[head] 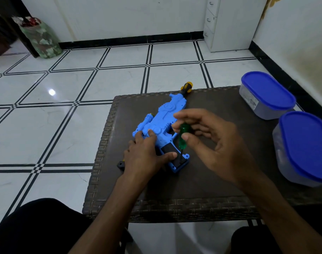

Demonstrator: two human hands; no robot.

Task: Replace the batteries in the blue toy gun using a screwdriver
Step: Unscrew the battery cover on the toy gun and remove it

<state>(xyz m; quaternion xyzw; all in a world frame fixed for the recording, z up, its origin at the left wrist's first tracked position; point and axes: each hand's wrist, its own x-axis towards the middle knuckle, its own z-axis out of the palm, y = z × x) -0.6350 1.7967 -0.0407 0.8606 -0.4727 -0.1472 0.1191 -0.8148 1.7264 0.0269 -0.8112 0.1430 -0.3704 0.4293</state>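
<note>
The blue toy gun (163,116) lies flat on the dark woven table (193,180), its black and yellow muzzle pointing away from me. My left hand (145,154) presses down on the gun's rear body, thumb resting on the black grip. My right hand (209,142) pinches a green-handled screwdriver (183,136) held upright, its tip set on the black panel at the bottom of the grip (181,160). A small black part (120,165) lies at the table's left edge beside my left wrist.
Two clear plastic tubs with blue lids stand on the right side of the table, one further back (266,94) and one nearer (305,147). White tiled floor surrounds the table. A green wrapped bundle (40,39) stands by the far wall.
</note>
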